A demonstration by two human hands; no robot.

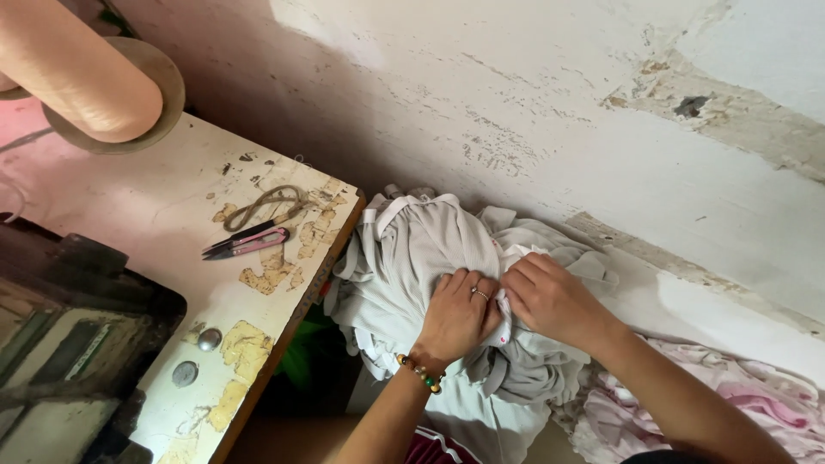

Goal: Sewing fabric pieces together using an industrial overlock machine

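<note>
Pressing down on a heap of pale grey garments (404, 258), both hands work close together at its top. The heap sits against the cracked wall (550, 112), just beside the edge of the worn sewing table (172, 215). Left hand (457, 314), ring and bead bracelet on it, lies flat with fingers curled over a fold; right hand (550, 299) pinches the cloth beside it, knuckles touching the left. Neither is fully closed; both grip fabric. Judgement: keep the left palm anchoring the bundle while the right gathers loose edges, so the pile does not slide off toward the pink clothes (739, 404). Thread snips (245, 242) lie on the table, well apart.
</note>
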